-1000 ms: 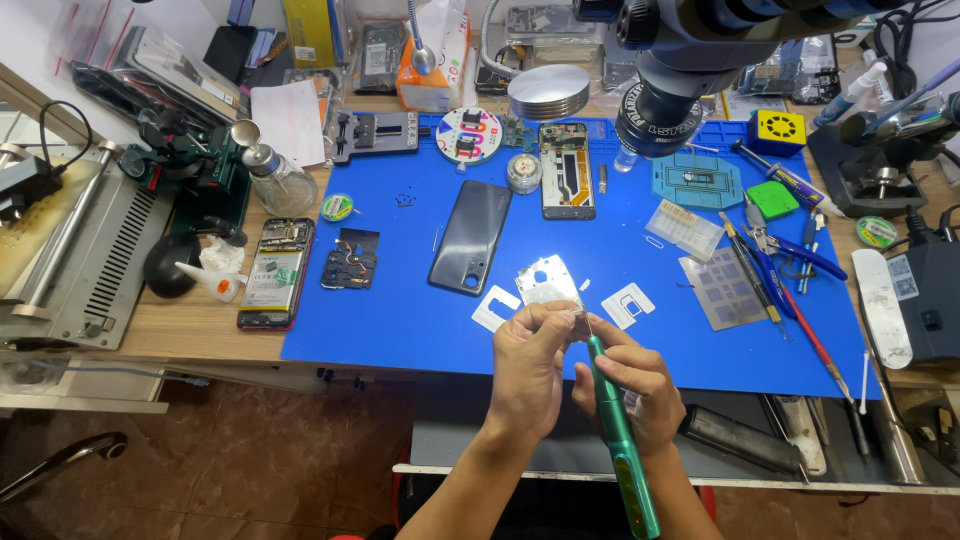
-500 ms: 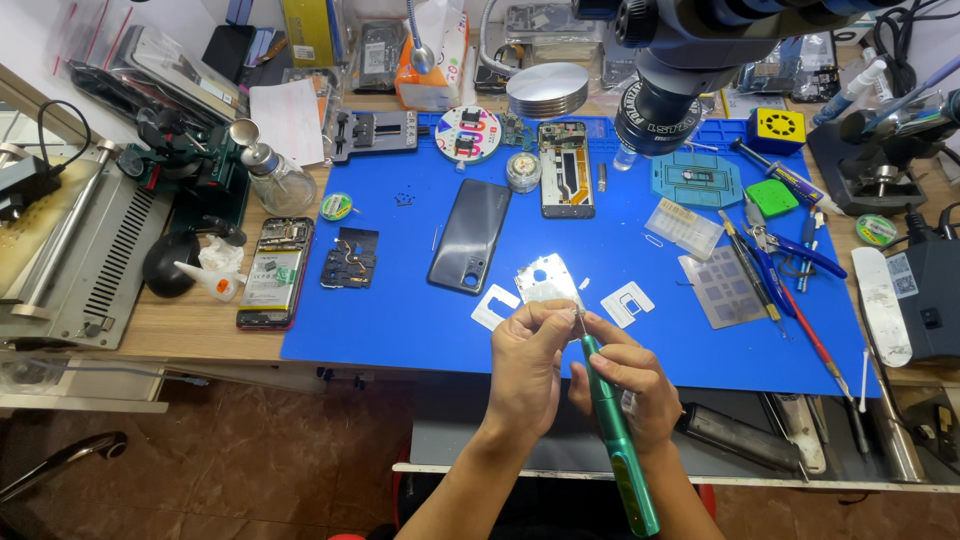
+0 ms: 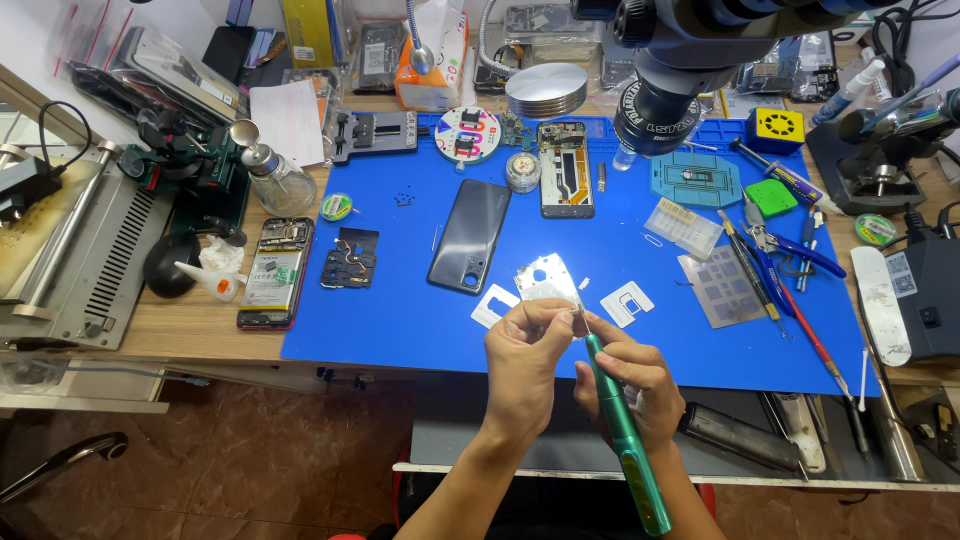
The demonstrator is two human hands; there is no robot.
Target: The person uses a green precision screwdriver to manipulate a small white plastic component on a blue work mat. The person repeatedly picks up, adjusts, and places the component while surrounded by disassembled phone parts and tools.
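L hand (image 3: 528,350) pinching small bright metal plate (image 3: 546,280) over blue mat (image 3: 400,320) edge at 6 o'clock; R hand (image 3: 630,385) wrapped round green electric screwdriver (image 3: 620,430), tip at plate's 5 o'clock corner. Keep bit square, light pressure, plate steady

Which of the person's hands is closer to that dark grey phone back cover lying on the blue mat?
Left. The left hand sits just below and right of the grey back cover; the right hand, gripping the green screwdriver, is farther right.
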